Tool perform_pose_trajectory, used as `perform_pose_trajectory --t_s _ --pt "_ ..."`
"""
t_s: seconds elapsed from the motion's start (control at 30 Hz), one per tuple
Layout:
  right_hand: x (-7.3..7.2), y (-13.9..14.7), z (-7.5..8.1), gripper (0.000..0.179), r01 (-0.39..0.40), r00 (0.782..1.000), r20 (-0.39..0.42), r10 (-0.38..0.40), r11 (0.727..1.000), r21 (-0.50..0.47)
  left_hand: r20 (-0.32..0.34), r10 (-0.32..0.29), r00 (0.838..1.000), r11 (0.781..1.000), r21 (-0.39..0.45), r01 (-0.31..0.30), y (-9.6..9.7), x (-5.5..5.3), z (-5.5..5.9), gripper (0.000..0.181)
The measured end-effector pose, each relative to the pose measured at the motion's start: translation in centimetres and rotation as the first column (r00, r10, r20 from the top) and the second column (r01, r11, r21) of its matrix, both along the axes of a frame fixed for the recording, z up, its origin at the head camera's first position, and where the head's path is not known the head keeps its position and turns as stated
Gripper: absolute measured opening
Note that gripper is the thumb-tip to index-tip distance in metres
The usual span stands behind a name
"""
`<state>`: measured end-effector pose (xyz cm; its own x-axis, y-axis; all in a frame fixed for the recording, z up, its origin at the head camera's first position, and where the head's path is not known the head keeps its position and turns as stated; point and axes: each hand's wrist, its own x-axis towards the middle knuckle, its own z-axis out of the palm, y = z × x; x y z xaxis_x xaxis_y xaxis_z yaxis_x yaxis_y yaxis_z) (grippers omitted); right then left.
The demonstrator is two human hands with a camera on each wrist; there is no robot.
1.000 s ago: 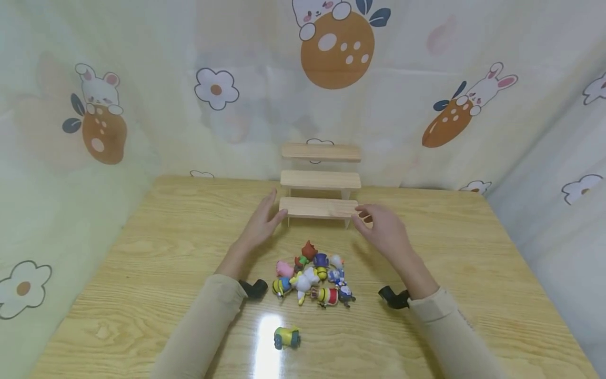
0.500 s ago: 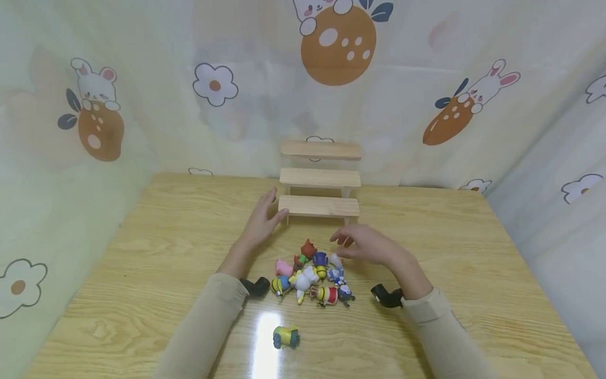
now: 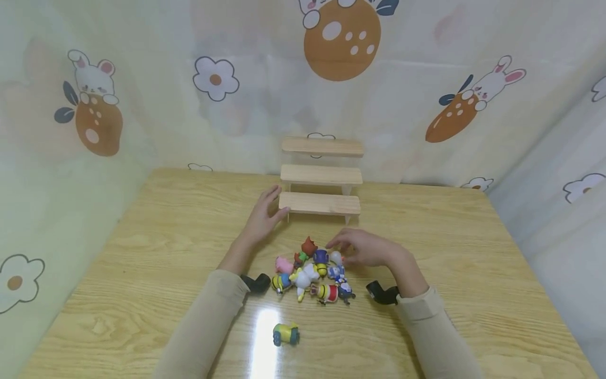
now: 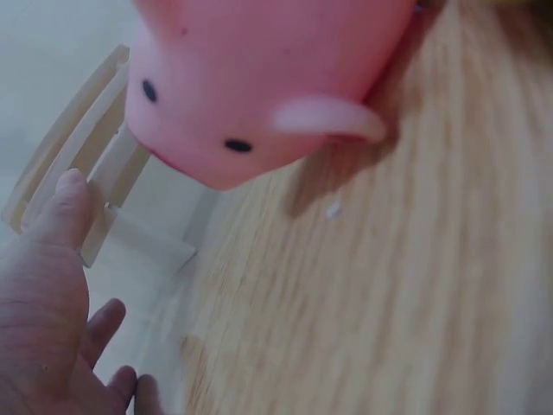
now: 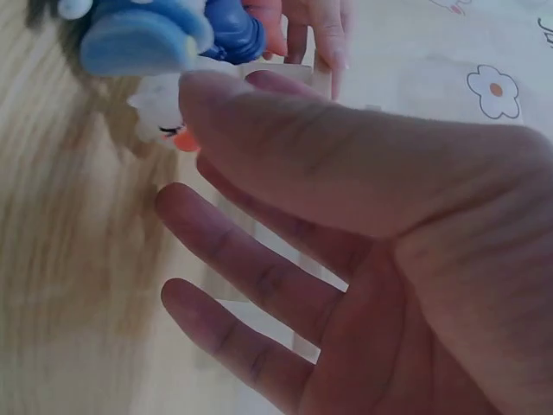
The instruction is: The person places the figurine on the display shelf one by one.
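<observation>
My left hand [image 3: 262, 215] is at the left end of the lowest board of a three-tier wooden stand [image 3: 319, 203]. Its fingers are extended and the thumb lies at the board's corner; whether it touches is hard to tell. My right hand [image 3: 371, 247] hovers beside a cluster of small toy figures, fingers loosely bent and holding nothing. Nearest to it is a white duck figure [image 5: 155, 108] with an orange beak. Also in the cluster are a pink pig figure [image 3: 284, 265], a white-and-yellow figure [image 3: 304, 279] and a red-headed figure [image 3: 309, 246].
A yellow-and-grey figure [image 3: 286, 333] lies apart, nearer the front of the wooden table [image 3: 165, 263]. Behind the stand hangs a printed curtain [image 3: 265, 116]. Black wrist-camera mounts [image 3: 382, 293] jut inward from both wrists.
My right hand has left the stand's right end and come down and leftward to the white duck figure. The left hand stays by the stand's left end.
</observation>
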<state>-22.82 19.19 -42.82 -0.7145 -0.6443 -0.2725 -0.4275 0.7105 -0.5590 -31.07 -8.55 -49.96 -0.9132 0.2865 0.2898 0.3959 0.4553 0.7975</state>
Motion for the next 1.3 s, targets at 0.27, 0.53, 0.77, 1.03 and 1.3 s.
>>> perform_pose_trajectory --t_s 0.27,0.53,0.77,1.03,1.3 --pt "-0.1 0.0 -0.9 0.038 -0.051 0.997 -0.063 0.051 0.999 0.013 -0.012 0.001 1.000 1.000 0.007 -0.001 0.0 -0.2 -0.3 0.071" --pt "-0.2 0.0 -1.5 0.034 -0.023 0.997 -0.070 0.025 1.000 0.018 -0.005 0.000 1.000 1.000 0.010 0.000 -0.1 -0.1 -0.5 0.071" --pt "0.4 -0.4 -0.4 0.042 0.000 0.993 -0.117 0.004 0.999 0.032 -0.010 -0.003 1.000 1.000 0.014 0.003 -0.1 0.0 -0.3 0.071" --pt "3.7 -4.0 2.5 0.031 -0.100 0.957 -0.269 0.105 0.994 0.033 -0.003 -0.004 1.000 1.000 0.023 0.004 -0.1 -0.1 -0.4 0.071" --pt "8.5 -8.8 2.0 0.035 -0.226 0.893 -0.357 0.275 0.959 0.173 -0.003 0.008 1.000 1.000 0.003 -0.008 0.0 0.0 -0.5 0.070"
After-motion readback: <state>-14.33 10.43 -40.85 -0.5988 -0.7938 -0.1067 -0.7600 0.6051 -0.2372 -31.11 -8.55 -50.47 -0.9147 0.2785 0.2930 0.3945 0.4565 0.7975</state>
